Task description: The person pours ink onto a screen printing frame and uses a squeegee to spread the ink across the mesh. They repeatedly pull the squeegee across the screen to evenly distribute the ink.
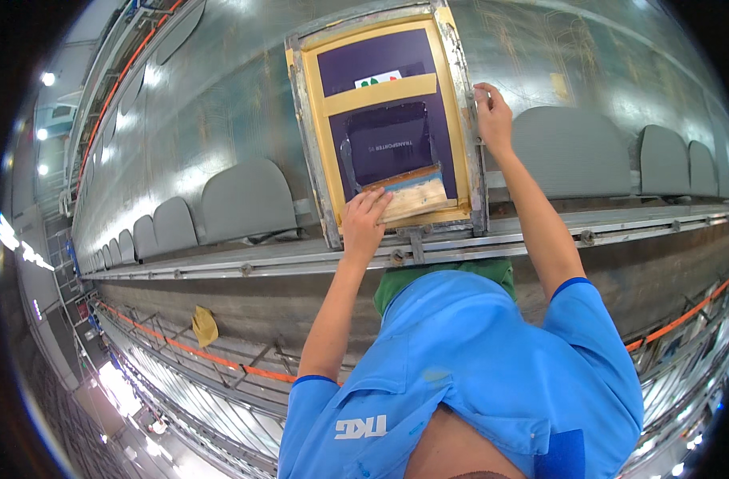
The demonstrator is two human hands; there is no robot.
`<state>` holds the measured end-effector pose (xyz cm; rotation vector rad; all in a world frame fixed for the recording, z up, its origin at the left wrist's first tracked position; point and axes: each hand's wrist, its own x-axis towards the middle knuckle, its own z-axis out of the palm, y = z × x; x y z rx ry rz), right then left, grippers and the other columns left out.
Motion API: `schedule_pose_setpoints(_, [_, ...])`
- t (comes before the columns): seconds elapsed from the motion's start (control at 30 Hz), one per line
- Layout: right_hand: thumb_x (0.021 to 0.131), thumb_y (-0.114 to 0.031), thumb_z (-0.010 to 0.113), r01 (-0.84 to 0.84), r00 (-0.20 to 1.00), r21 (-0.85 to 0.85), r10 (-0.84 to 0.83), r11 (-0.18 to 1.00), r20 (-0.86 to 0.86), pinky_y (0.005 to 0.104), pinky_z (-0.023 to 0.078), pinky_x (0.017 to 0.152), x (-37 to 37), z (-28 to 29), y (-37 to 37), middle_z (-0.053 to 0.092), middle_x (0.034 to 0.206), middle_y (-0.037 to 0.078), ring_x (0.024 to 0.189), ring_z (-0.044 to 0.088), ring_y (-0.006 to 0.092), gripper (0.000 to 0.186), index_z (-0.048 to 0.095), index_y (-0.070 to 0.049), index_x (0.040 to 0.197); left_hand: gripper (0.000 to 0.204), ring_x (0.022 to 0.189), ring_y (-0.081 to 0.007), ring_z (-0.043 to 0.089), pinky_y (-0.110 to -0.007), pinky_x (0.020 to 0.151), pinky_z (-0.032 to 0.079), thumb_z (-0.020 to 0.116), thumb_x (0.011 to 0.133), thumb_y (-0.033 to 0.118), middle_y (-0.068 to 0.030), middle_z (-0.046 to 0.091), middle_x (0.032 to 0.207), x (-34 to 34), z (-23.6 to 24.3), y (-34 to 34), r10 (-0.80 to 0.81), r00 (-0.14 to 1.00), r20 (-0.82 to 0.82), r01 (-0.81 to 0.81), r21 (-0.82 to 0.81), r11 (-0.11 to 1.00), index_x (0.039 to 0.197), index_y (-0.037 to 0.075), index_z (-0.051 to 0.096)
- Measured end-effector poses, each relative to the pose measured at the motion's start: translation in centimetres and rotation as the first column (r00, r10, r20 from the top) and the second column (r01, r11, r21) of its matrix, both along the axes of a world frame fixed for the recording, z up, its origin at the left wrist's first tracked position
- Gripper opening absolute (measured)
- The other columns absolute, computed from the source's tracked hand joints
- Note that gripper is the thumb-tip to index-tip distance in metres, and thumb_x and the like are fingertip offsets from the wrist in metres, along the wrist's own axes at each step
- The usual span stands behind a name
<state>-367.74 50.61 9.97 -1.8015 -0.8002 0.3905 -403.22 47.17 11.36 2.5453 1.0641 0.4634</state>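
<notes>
In front of me lies a screen printing frame (298,104) with worn metal sides and yellow tape around a dark purple mesh (380,52). A wide wood-handled squeegee (416,199) rests slightly tilted across the near end of the mesh. My left hand (366,219) grips its left end, fingers over the top. Beyond the squeegee, a darker rectangle with light lettering shows in the mesh, and a band of yellow tape (380,94) crosses farther up. My right hand (493,116) is at the frame's right edge, fingers curled together; what they pinch, if anything, is hidden.
The frame sits on a long shiny table (572,64) bordered by a metal rail (316,257). Rounded grey panels (249,198) stand in a row on both sides. A yellow cloth (205,326) hangs lower left, near an orange strip (165,338).
</notes>
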Motion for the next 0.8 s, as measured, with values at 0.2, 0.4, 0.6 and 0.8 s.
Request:
schedule_pose_setpoints(0.2, [0.100, -0.027, 0.059, 0.028, 0.993, -0.089, -0.018, 0.996, 0.117, 0.0371, 0.045, 0.063, 0.0, -0.6, 0.7, 0.057, 0.066, 0.011, 0.060, 0.053, 0.0200, 0.026, 0.069, -0.011, 0.117, 0.060, 0.118, -0.0270, 0.060, -0.042, 0.099, 0.047, 0.073, 0.066, -0.002, -0.0024, 0.068, 0.129, -2.1, -0.9, 0.2, -0.037, 0.996, 0.077, 0.034, 0.046, 0.998, 0.124, 0.015, 0.071])
schedule_pose_setpoints(0.4, [0.100, -0.026, 0.059, 0.019, 0.981, -0.089, -0.001, 0.996, 0.196, 0.0362, 0.044, 0.062, 2.0, -2.0, 0.5, 0.055, 0.064, 0.011, 0.059, 0.050, 0.0210, 0.026, 0.069, -0.010, 0.118, 0.058, 0.118, -0.0285, 0.060, -0.042, 0.097, 0.050, 0.071, 0.068, -0.003, -0.0028, 0.068, 0.129, -2.5, -0.9, -0.7, -0.095, 0.992, 0.085, 0.093, 0.024, 0.995, 0.123, 0.015, 0.072])
schedule_pose_setpoints(0.6, [0.096, -0.037, 0.065, 0.015, 0.753, -0.424, 0.269, 0.906, 0.600, 0.0411, 0.052, 0.082, 4.5, 3.6, -1.5, 0.069, 0.106, 0.014, 0.097, 0.065, 0.0278, 0.037, 0.069, -0.015, 0.125, 0.053, 0.113, -0.0295, 0.062, -0.041, 0.096, 0.051, 0.069, 0.070, -0.003, -0.0043, 0.071, 0.121, 3.6, -0.2, 5.7, -0.108, 0.992, 0.073, 0.102, 0.083, 0.991, 0.119, 0.016, 0.073])
schedule_pose_setpoints(0.8, [0.089, -0.028, 0.072, -0.451, 0.583, -0.536, 0.690, 0.714, 0.429, 0.0414, 0.051, 0.097, -1.1, 8.5, 0.3, 0.065, 0.125, 0.009, 0.115, 0.061, 0.0297, 0.040, 0.069, -0.012, 0.126, 0.041, 0.104, -0.0280, 0.066, -0.040, 0.092, 0.053, 0.071, 0.073, 0.003, -0.0041, 0.075, 0.110, 7.1, 3.3, 15.5, -0.005, 0.998, 0.056, 0.025, -0.366, 0.930, 0.111, 0.018, 0.076])
